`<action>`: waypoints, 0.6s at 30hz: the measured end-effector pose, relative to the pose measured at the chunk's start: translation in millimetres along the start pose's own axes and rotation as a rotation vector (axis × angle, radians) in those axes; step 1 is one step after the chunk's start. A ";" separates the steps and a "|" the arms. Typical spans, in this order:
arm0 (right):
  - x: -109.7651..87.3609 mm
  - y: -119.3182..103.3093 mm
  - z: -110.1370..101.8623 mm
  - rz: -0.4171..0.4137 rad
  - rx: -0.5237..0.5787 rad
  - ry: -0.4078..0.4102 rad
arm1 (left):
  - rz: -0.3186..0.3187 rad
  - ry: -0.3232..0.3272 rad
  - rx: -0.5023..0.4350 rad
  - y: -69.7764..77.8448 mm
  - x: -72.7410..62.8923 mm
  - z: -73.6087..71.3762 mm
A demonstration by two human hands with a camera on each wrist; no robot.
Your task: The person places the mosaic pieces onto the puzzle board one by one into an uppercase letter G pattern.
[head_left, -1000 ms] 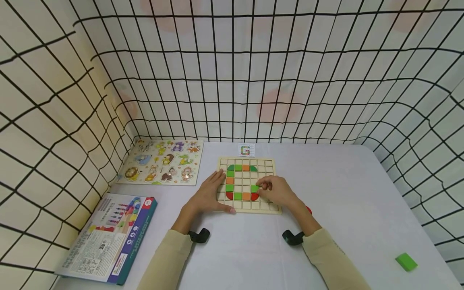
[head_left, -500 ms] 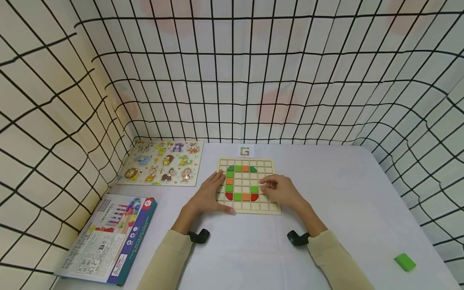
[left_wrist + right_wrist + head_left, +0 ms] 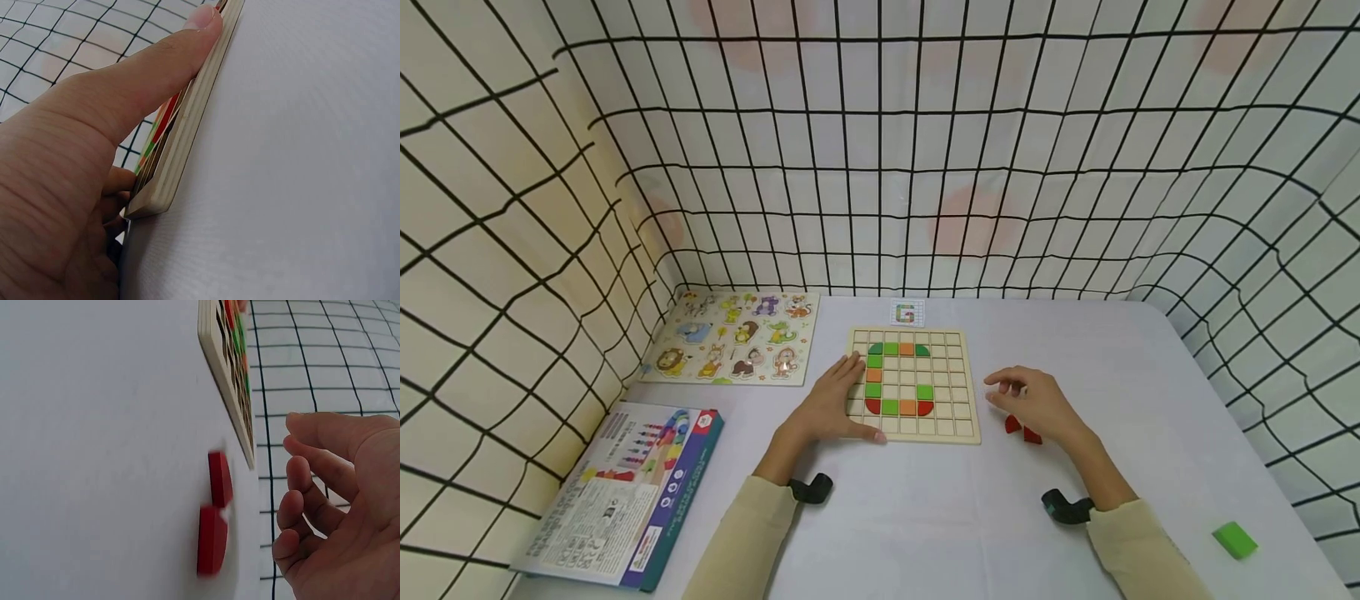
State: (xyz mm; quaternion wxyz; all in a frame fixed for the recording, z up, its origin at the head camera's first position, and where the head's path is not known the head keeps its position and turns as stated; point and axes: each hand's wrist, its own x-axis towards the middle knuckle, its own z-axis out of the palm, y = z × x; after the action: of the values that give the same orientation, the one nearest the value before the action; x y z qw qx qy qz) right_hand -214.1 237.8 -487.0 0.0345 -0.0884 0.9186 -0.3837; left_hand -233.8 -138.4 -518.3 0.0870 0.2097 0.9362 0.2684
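A wooden grid board (image 3: 955,400) lies in the middle of the table, with green, orange and red tiles set in its cells. My left hand (image 3: 831,404) rests at its left side, fingers extended over the edge. In the left wrist view, the thumb (image 3: 156,69) lies along the board's near rim (image 3: 181,137). My right hand (image 3: 1036,400) hovers right of the board, fingers loosely bent, holding nothing. Two red pieces (image 3: 212,540) lie on the table beneath it, partly covered by the hand in the head view.
A small card (image 3: 907,313) with a coloured pattern lies behind the board. At the left are an animal puzzle board (image 3: 808,333) and a printed box (image 3: 617,500). A green square block (image 3: 1236,540) sits at the far right. Black netting (image 3: 917,171) surrounds the table.
My right hand has left the green tile at the board's right side and moved right, above the red pieces. The left hand stays in place.
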 end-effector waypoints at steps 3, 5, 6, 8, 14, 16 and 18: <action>-8.5 9.6 -8.2 0.018 -0.019 0.009 | -0.001 0.000 0.000 0.1 0.2 0.1; -13.8 15.4 -12.6 0.020 -0.040 0.013 | -0.003 -0.001 -0.001 0.0 0.5 0.4; -16.2 18.3 -14.2 0.017 -0.053 0.014 | -0.005 -0.002 -0.002 0.3 0.5 0.3; -20.3 23.9 -16.6 0.017 -0.060 0.011 | -0.005 -0.004 -0.001 0.6 0.4 0.1; -27.8 34.8 -20.6 -0.024 -0.066 -0.050 | -0.004 -0.006 -0.002 1.3 0.1 -0.7; -29.5 36.8 -20.6 -0.041 -0.069 -0.082 | -0.002 -0.006 -0.002 1.6 0.1 -0.9; -30.9 38.3 -19.9 -0.060 -0.075 -0.108 | 0.002 -0.006 -0.003 1.8 0.1 -0.9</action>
State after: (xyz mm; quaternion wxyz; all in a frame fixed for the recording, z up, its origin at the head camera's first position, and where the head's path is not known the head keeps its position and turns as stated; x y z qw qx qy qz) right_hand -191.5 283.9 -500.4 0.0692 -0.1376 0.9260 -0.3447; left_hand -233.6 -137.4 -516.7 0.0895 0.2115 0.9353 0.2691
